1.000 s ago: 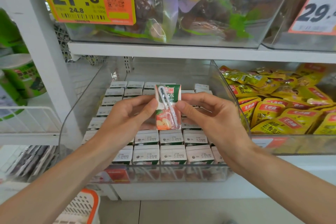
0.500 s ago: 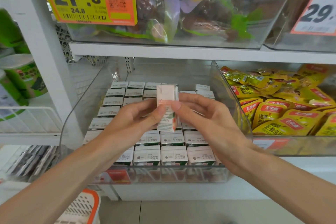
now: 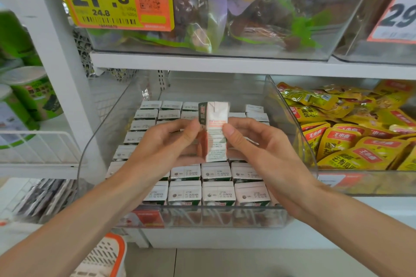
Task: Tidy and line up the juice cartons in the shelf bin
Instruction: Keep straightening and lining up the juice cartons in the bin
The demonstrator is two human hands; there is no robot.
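upright pale juice carton (image 3: 215, 135)

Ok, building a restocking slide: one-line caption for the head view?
Left hand and right hand hold one juice carton upright above the cartons lined up in the clear shelf bin.

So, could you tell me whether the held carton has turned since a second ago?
Yes: the held carton rotated, its green-topped face swinging left, while staying over the bin's middle rows.
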